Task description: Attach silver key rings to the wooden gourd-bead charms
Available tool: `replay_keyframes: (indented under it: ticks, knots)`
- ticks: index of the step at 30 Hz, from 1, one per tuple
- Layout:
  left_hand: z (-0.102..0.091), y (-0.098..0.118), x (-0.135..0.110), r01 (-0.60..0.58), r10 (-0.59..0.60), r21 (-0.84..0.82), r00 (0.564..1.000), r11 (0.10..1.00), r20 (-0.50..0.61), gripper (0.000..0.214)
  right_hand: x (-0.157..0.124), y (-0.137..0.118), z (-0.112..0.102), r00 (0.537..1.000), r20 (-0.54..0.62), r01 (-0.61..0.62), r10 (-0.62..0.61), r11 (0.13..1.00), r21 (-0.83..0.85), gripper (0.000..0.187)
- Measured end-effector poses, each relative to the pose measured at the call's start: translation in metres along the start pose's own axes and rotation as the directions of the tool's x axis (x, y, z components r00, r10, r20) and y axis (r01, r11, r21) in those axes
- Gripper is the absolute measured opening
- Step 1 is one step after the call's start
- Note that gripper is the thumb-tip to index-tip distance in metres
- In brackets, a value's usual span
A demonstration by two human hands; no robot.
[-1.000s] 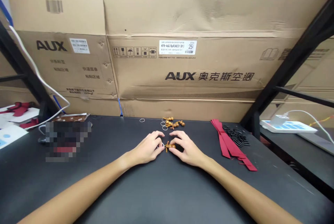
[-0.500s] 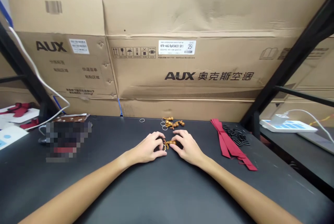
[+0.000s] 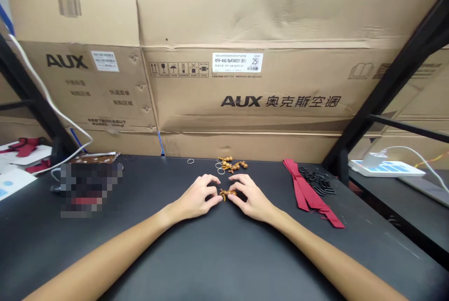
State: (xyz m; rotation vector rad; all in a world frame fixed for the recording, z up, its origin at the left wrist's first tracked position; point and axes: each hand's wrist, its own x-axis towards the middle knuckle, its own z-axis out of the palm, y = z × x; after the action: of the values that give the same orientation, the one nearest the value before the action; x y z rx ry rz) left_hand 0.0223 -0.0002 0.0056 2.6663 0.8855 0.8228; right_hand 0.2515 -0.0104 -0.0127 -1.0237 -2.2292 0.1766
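Note:
A small brown wooden gourd keychain (image 3: 232,192) with an orange cord is between my two hands, low over the black table. My right hand (image 3: 250,198) pinches the gourd end with thumb and fingers. The fingertips of my left hand (image 3: 201,197) are curled closed at the cord end; the metal ring there is hidden. Just beyond my hands lies a small pile of similar gourd charms (image 3: 238,166) on orange cords. Metal split rings (image 3: 220,171) lie at the left of this pile, and a single ring (image 3: 190,161) sits farther left.
Red ribbon strips (image 3: 314,198) and a heap of black clasps (image 3: 320,183) lie to the right. A brown packet (image 3: 100,157) is at the left, beside a blurred-out patch. Large cardboard boxes (image 3: 280,128) stand behind the table, with black metal posts (image 3: 365,90) at both sides.
The ring that showed by my left fingertips is now out of sight. My left hand has shifted slightly left; the right hand stays at the gourd.

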Motion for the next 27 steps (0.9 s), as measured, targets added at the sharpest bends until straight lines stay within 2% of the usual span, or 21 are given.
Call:
replay_keyframes:
  ticks: [8,15,18,21,24,27]
  knots:
    - [-0.001,-0.004,0.0,-0.04,0.043,-0.052,0.997,0.998,0.069,0.017,0.0,0.003,0.005,0.997,-0.022,-0.07,0.068,0.993,-0.091,0.008]
    - [0.002,-0.004,0.001,0.08,-0.079,0.057,0.997,0.995,-0.012,0.013,0.001,0.005,0.005,0.991,-0.085,-0.111,0.099,0.981,-0.16,0.017]
    - [0.004,-0.005,0.0,0.096,-0.092,0.089,0.994,0.991,-0.051,0.007,0.0,0.004,0.003,0.994,-0.094,-0.072,0.056,0.981,-0.178,0.01]
    - [0.005,-0.005,-0.001,0.069,-0.062,0.131,0.996,0.989,-0.059,0.01,-0.001,0.001,0.001,0.999,-0.051,0.008,-0.017,0.985,-0.174,0.004]
    - [0.006,-0.007,0.0,0.061,-0.057,0.181,0.998,0.982,-0.024,0.013,0.0,0.0,0.001,1.0,-0.002,-0.001,0.0,0.98,-0.201,0.011]
    - [0.008,-0.013,0.003,0.114,-0.119,0.234,0.993,0.966,0.01,0.028,0.005,0.003,0.005,0.995,0.028,-0.089,0.1,0.962,-0.259,0.033]
